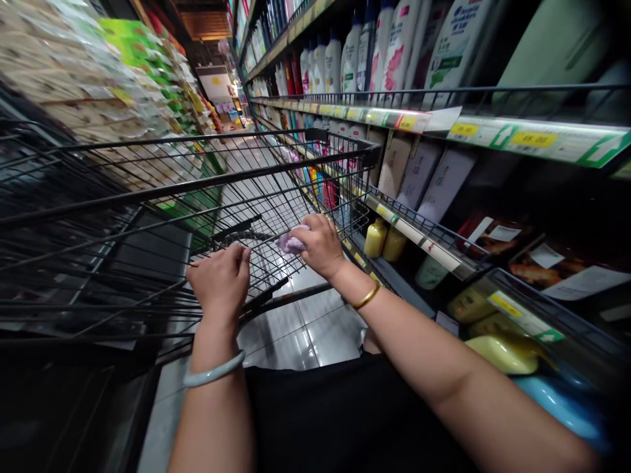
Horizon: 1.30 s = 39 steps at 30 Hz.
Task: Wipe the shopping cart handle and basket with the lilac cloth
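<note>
A black wire shopping cart [296, 169] fills the middle and left of the view. My left hand [220, 279] is closed on a part of the cart's wire frame, its thumb on top. A crumpled lilac cloth [292, 240] sticks out of my right hand [320, 247], which is closed around it over the cart's wires. Whether the right hand also grips the cart underneath cannot be made out. There is a pale bangle [215, 373] on the left wrist and a gold bracelet [365, 297] on the right.
Shelves on the right hold white shampoo bottles [401, 43] above a price rail [522, 135]. Lower down are boxes and a yellow bottle [376, 238]. Stacked packages [44, 72] line the left side. Shiny floor tiles [290, 328] run along the aisle between.
</note>
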Tool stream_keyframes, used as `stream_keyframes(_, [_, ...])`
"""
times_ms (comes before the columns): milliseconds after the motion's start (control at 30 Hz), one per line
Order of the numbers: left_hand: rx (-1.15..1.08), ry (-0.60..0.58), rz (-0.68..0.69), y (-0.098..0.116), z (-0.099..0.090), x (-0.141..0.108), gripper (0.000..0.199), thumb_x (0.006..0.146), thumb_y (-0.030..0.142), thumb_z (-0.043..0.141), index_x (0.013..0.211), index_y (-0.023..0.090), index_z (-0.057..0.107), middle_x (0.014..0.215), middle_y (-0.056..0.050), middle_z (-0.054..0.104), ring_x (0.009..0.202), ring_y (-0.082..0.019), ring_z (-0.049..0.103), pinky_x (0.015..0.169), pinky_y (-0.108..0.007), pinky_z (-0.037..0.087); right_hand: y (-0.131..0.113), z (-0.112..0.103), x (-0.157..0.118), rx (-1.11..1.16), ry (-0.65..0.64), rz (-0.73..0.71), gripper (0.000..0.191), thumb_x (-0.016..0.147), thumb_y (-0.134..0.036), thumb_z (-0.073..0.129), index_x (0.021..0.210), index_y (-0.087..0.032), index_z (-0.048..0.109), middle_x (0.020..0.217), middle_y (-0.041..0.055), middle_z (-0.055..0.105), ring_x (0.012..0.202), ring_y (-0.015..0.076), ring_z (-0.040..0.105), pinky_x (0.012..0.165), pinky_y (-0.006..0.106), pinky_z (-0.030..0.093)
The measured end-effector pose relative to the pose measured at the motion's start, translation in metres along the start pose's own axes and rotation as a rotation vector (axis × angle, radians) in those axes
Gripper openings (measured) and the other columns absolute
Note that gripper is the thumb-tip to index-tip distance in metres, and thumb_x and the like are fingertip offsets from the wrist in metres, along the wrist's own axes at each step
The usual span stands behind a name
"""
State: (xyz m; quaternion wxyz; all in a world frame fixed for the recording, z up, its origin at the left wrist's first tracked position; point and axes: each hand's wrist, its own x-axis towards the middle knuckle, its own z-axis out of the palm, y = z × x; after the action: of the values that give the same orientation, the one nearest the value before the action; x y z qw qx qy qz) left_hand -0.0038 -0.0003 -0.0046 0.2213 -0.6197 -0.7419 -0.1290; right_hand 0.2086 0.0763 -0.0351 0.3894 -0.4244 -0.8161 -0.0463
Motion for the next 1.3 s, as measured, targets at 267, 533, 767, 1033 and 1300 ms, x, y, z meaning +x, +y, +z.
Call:
stream_keyframes(267, [0.0,-0.001,0.002,-0.001,0.0,0.0,0.039,0.104,0.047,0.035,0.087,0.023,0.06,0.087,-0.006,0.071,0.086,-0.025,0.062,0.069,-0.038,0.018,0.001,0.003,0.0,0.003,-0.07,0.029,0.015,0.09,-0.022,0.067,0.098,-0.026,0.079,0.11,0.0092,0.062,0.107,0.0263,0.049,0.088,0.037,0.04])
stream_keyframes(533, [-0.006,-0.005,0.003,0.0,-0.001,0.0,0.039,0.104,0.047,0.034,0.087,0.023,0.06,0.087,-0.006,0.071,0.085,-0.025,0.061,0.069,-0.037,0.017,0.013,-0.003,0.005,-0.022,0.008,0.092,0.017,0.088,-0.025,0.066,0.098,-0.025,0.08,0.109,0.01,0.062,0.107,0.0276,0.05,0.089,0.039,0.042])
stream_keyframes(767, [-0.019,-0.005,0.0,0.001,-0.002,0.0,0.039,0.105,0.046,0.033,0.086,0.023,0.059,0.09,-0.006,0.072,0.088,-0.026,0.061,0.07,-0.038,0.018,0.028,-0.017,0.015,0.055,0.2,0.183,0.024,0.086,-0.019,0.063,0.102,-0.024,0.08,0.112,0.0094,0.059,0.108,0.0256,0.05,0.099,0.038,0.044])
stream_keyframes(1033, [-0.011,-0.017,-0.012,0.003,-0.004,-0.001,0.039,0.105,0.046,0.033,0.087,0.023,0.06,0.092,-0.007,0.072,0.09,-0.026,0.062,0.07,-0.038,0.018,0.053,-0.015,0.023,0.099,0.2,0.353,0.026,0.083,-0.018,0.064,0.105,-0.02,0.077,0.117,0.011,0.06,0.113,0.0267,0.053,0.105,0.039,0.045])
stream_keyframes(1300, [-0.005,-0.039,-0.021,0.006,-0.007,-0.002,0.04,0.105,0.046,0.032,0.091,0.023,0.062,0.092,-0.009,0.073,0.091,-0.027,0.062,0.069,-0.037,0.016,-0.004,-0.013,0.036,0.265,0.366,0.457,0.03,0.092,-0.014,0.056,0.117,-0.018,0.071,0.13,0.0147,0.053,0.122,0.0239,0.053,0.107,0.038,0.047])
